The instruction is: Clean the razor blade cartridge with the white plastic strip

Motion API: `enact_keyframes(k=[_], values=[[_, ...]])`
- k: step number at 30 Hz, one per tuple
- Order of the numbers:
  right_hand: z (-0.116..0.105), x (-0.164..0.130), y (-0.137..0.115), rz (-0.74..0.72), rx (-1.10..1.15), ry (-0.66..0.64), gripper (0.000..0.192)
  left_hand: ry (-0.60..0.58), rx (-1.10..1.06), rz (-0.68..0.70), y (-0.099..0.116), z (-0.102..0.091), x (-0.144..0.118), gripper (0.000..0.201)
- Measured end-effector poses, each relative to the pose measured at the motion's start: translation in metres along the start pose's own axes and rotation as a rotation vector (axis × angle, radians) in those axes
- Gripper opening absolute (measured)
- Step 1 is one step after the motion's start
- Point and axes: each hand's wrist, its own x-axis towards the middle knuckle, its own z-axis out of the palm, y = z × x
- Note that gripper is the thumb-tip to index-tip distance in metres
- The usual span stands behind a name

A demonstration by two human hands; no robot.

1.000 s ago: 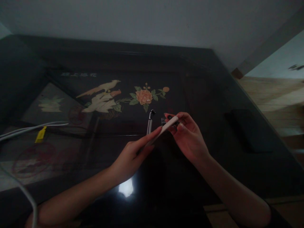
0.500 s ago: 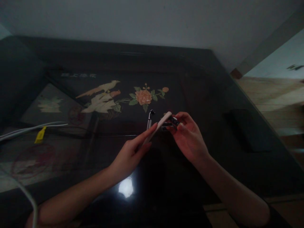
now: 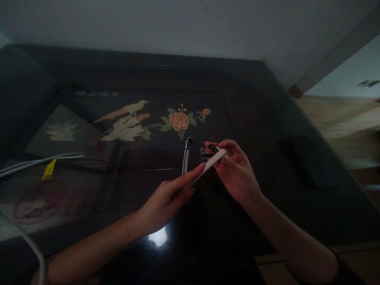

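A slim white bar (image 3: 214, 159) with a rounded end is pinched between the thumb and fingers of my left hand (image 3: 162, 204). It slants up to the right, and its tip overlaps the thumb and fingers of my right hand (image 3: 236, 170). My right hand is closed around a small dark piece (image 3: 213, 148), partly hidden behind the bar; its kind is unclear. Behind the bar shows a small clear-and-black item (image 3: 203, 153), partly covered. Just left of it lies a slender white-and-black handle (image 3: 185, 156) with a dark head, its lower end hidden by my left hand.
The glossy dark table (image 3: 252, 107) carries a bird-and-flower picture (image 3: 179, 120). A flat black object (image 3: 311, 162) lies to the right. White cables (image 3: 41, 160) with a yellow tag (image 3: 49, 169) come in from the left. A wall (image 3: 178, 27) rises behind the table.
My left hand has moved slightly right with the white bar, whose tip now lies across the small dark piece at my right fingertips. More of the white-and-black handle shows. My right hand has hardly moved.
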Motion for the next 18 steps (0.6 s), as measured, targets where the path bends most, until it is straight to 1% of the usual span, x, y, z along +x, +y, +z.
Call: enact_keyframes(k=[3, 14, 18], values=[[-0.0017, 0.0000, 0.0003, -0.003, -0.008, -0.017, 0.028, -0.002, -0.007, 0.006, 0.0011, -0.0005, 0.0009, 0.056], [-0.0033, 0.0008, 0.0014, 0.026, -0.024, 0.005, 0.028, 0.084, 0.047, -0.056, -0.0017, -0.0018, 0.0048, 0.054], [-0.0029, -0.0003, 0.0000, 0.025, -0.035, 0.021, 0.029, 0.143, 0.034, -0.084, 0.0014, -0.0030, 0.0070, 0.054]])
